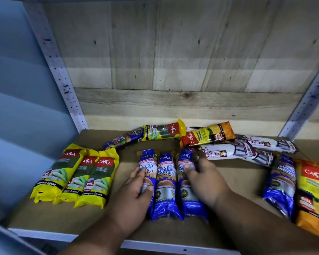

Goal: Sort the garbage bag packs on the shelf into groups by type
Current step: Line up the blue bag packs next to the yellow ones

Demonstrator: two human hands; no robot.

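1. My left hand (136,188) and right hand (204,179), fingers loosely spread, press three blue Singlet Handle packs (165,183) together at centre frame, squaring one group.
2. Left: three yellow lemongrass packs (77,175), grouped.
3. Upper right: white drawstring packs (247,150) and orange pack (206,136) lie unsorted.

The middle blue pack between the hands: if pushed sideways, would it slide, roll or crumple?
The middle blue pack looks rounded and roll-like, so it may roll slightly. Its glossy wrapper suggests it would slide easily on the shelf. The crinkled ends would probably flex; the body seems firm.
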